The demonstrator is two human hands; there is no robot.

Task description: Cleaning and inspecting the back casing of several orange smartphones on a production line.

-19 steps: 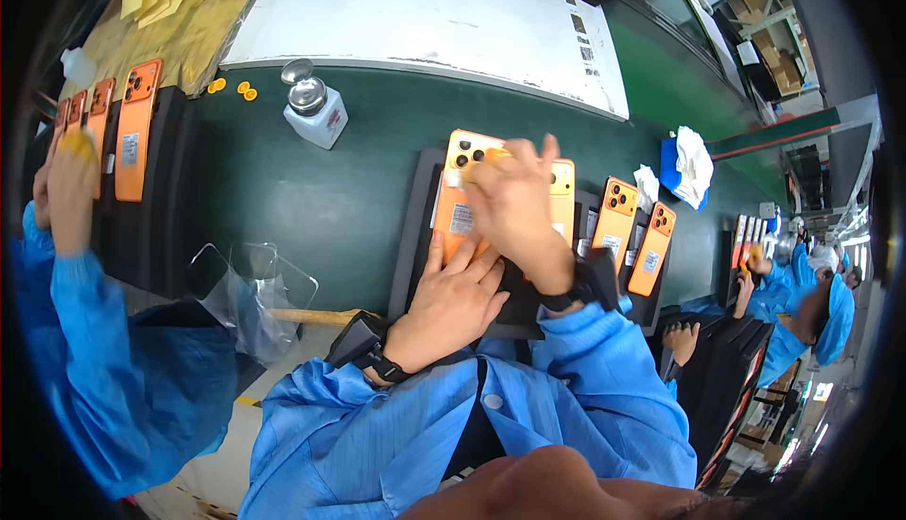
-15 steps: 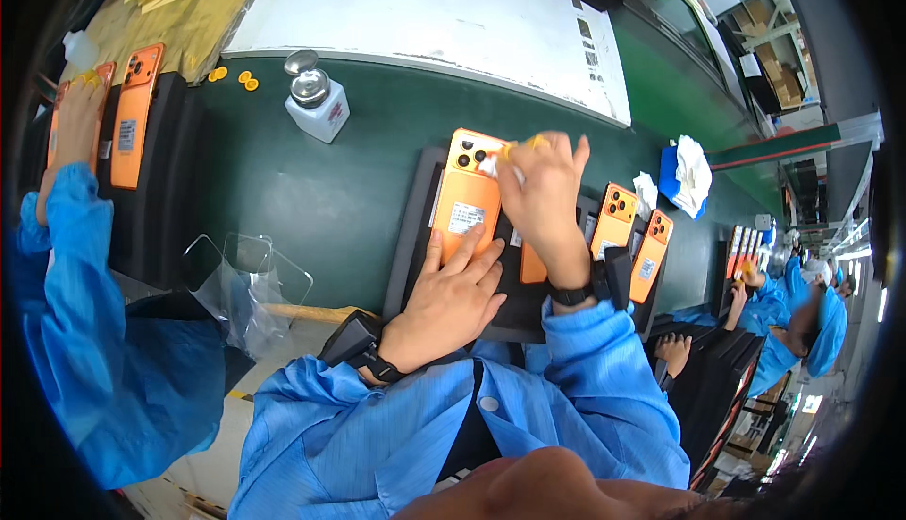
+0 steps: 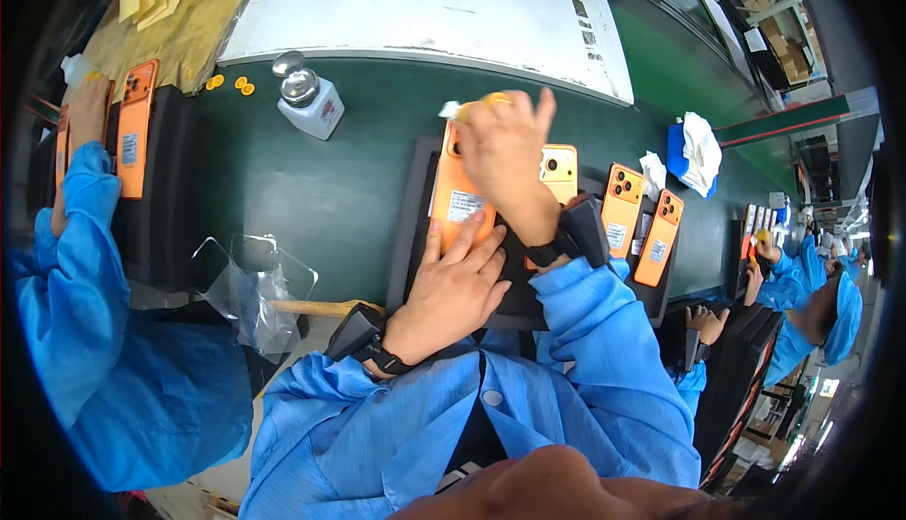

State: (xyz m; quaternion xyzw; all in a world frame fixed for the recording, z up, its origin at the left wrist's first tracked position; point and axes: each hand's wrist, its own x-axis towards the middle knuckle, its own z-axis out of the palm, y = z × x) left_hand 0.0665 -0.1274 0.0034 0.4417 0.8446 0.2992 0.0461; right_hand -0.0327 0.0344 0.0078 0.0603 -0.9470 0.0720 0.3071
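An orange smartphone (image 3: 460, 201) lies back up in a black foam tray (image 3: 401, 237), a white label on its back. My left hand (image 3: 453, 279) rests on its lower part, fingers stretched out and spread. Over the phone's top end, my right hand (image 3: 510, 157) covers most of the camera block. Its thumb and forefinger, with yellow finger cots (image 3: 495, 99), pinch a small white wipe (image 3: 451, 109) at the top edge. To the right in the same tray lie more orange phones, one partly behind my right wrist (image 3: 560, 173), then a second (image 3: 623, 201) and a third (image 3: 660, 244).
A white dispenser bottle (image 3: 314, 109) with an open metal lid stands left on the green table. Yellow finger cots (image 3: 243, 86) lie beyond it. White wipes (image 3: 700, 147) fill a blue box at right; a clear plastic bag (image 3: 255, 293) hangs nearer. Co-workers' sleeves (image 3: 80, 265) show on both sides.
My right hand has moved left with the wipe, from right of the camera block to the phone's upper left edge. A phone behind that hand now shows. My left hand stays on the phone.
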